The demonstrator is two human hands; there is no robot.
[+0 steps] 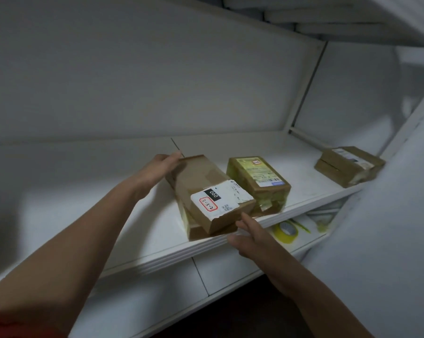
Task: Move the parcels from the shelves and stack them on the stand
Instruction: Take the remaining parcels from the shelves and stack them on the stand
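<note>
Cardboard parcel (206, 189), long, with a white label marked 060, lies on the white shelf (84, 191) near its front edge, apparently atop a flatter box (206, 231). Left hand (160, 164): fingers straight, laid against the parcel's far end, not curled round it. Right hand (251, 236): fingers extended and spread, tips at the parcel's near corner; contact cannot be confirmed. Second parcel (257, 181) lies just beside it to the right. Third parcel (350, 164) lies well apart at the shelf's right end. Yellow tape roll (285, 231) sits on the lower shelf (230, 272).
</note>
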